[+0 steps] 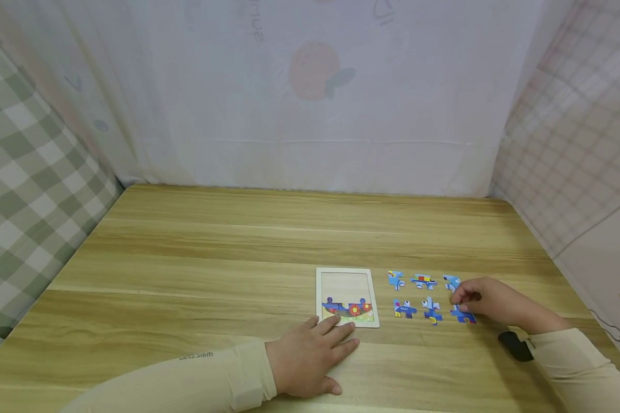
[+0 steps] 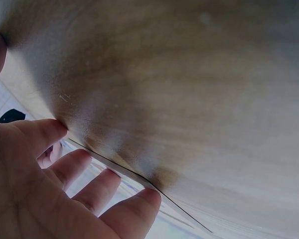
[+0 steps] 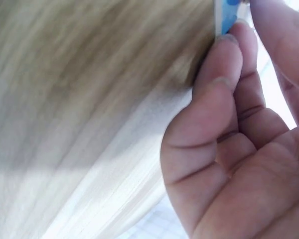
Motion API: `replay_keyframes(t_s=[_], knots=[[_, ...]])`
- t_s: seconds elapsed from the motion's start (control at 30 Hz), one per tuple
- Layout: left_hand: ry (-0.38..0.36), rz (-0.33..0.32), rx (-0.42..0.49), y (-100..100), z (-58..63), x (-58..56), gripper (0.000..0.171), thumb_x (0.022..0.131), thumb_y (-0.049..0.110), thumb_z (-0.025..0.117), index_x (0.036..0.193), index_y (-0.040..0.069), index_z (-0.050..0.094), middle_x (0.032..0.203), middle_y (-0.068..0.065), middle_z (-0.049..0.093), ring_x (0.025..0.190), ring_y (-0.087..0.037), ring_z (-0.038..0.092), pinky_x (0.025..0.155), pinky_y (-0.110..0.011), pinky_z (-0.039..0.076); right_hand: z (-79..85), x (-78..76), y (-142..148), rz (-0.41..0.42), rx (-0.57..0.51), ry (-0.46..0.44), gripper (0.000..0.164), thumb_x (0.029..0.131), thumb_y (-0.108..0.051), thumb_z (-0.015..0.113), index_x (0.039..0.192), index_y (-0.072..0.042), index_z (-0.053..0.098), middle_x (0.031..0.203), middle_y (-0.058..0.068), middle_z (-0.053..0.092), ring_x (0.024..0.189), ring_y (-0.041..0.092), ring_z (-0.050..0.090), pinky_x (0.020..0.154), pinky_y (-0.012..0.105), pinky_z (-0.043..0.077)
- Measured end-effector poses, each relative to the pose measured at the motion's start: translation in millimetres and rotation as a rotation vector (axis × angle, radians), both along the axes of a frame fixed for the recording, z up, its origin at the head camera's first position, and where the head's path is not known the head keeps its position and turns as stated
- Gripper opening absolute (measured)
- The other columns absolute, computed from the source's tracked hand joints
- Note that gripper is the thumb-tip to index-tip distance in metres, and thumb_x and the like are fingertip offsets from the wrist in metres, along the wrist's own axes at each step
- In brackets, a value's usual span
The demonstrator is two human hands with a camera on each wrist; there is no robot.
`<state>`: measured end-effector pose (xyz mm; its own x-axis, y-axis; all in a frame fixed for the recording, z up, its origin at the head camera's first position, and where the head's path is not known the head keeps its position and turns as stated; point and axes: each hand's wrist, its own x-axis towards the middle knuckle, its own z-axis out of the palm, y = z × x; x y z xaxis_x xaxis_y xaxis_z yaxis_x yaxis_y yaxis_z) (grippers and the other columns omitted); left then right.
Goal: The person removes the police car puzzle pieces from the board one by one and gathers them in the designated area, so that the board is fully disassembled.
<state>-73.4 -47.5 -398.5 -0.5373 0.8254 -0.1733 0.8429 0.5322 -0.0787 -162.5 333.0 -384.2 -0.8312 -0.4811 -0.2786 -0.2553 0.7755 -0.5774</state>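
Observation:
A white puzzle tray (image 1: 348, 270) lies on the table, its lower part filled with fitted colourful pieces (image 1: 355, 311). My left hand (image 1: 315, 357) lies with fingers spread, fingertips on the tray's near edge (image 2: 139, 180). To the right, blue puzzle pieces are laid out in two rows, among them a slim piece (image 1: 424, 280), a police-car piece (image 1: 404, 308) and a knobbed piece (image 1: 432, 310). With curled fingers and thumb, my right hand (image 1: 496, 301) pinches a blue puzzle piece (image 3: 228, 17) at the right end of the rows. The hand partly hides it.
The wooden table (image 1: 212, 246) extends far behind the tray and to the left. A pale curtain (image 1: 212, 115) hangs along its back edge, with checked cloth (image 1: 20, 183) at the left and a gridded cloth (image 1: 573, 143) at the right.

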Motion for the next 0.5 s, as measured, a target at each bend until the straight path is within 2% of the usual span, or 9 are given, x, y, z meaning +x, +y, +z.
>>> replay_keyframes(t_s=[0.17,0.33,0.5], knots=[[0.007,-0.001,0.005,0,0.3,0.0,0.070,0.092,0.064,0.046,0.149,0.024,0.038,0.154,0.003,0.034,0.140,-0.022,0.033,0.103,-0.040,0.040,1.2,1.1,0,-0.006,0.009,0.018,0.008,0.087,0.004,0.063,0.091,-0.003,0.065,0.084,-0.001,0.062,0.070,-0.001,0.046,0.061,0.022,0.044],[0.000,-0.001,0.000,1,0.5,-0.2,0.070,0.092,0.064,0.044,0.150,0.025,0.037,0.154,0.003,0.033,0.140,-0.022,0.033,0.104,-0.040,0.040,5.4,2.8,-5,-0.061,0.080,0.130,0.007,0.087,-0.007,0.069,0.093,-0.008,0.068,0.085,-0.004,0.061,0.074,0.000,0.047,0.064,0.023,0.044],[0.006,0.004,-0.005,1,1.0,0.3,0.070,0.092,0.064,0.045,0.149,0.025,0.038,0.154,0.003,0.033,0.140,-0.022,0.033,0.103,-0.039,0.040,12.6,4.1,-20,-0.088,0.065,0.192,0.012,0.086,-0.012,0.071,0.097,-0.008,0.068,0.084,-0.004,0.055,0.075,0.003,0.047,0.064,0.024,0.043]])
